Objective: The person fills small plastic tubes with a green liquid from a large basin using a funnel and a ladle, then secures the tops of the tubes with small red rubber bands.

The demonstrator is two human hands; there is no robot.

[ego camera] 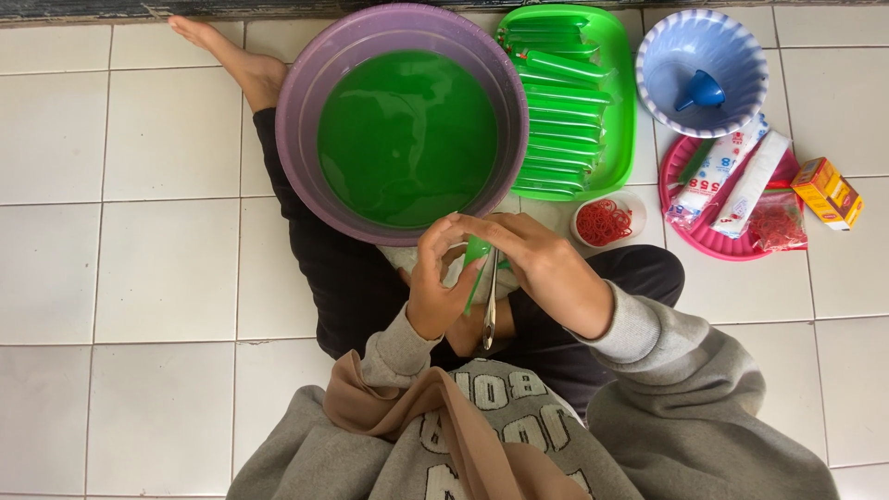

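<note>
The hands are working together at the centre of the frame, just below the purple basin (301, 111) of green liquid. The left hand (435, 287) is pinching the neck of a narrow green-filled plastic tube (476, 268), fingers closed around it. The right hand (542, 264) is closing on the tube's upper end from the right. The tube's long axis is running nearly vertically in the frame, its clear tail hanging down between both wrists. Filled tubes are lying stacked on the green tray (622, 102) at upper right, nearer the right hand; a small bowl of red rubber bands (604, 222) is sitting just beside it.
</note>
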